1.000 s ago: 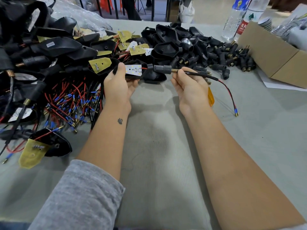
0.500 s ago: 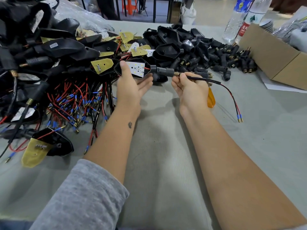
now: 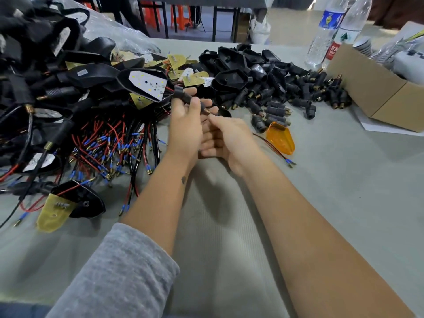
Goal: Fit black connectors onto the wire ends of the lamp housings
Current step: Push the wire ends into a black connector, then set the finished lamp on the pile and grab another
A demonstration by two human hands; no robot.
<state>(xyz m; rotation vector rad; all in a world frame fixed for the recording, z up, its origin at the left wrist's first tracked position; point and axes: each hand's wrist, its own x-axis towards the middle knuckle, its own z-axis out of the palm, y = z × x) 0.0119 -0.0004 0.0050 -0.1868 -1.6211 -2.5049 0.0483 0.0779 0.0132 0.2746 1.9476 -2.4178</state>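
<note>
Holding a black teardrop lamp housing with a white LED board (image 3: 146, 84) up above the grey cloth-covered table (image 3: 344, 214), we are gripping its black cylindrical connector (image 3: 183, 97) in the left hand (image 3: 183, 127), fingers curled round it. The right hand (image 3: 229, 138) is sitting just beside, fingertips seeming to pinch the thin red-black wire (image 3: 273, 148) near the brass threaded tip; the grip is partly hidden. The wire is trailing right past an orange plastic lens (image 3: 281, 140). We are judging the connector as seated, so next we are probably setting this unit on the finished heap (image 3: 57, 99) and picking a fresh connector from the loose black pile (image 3: 298, 92).
</note>
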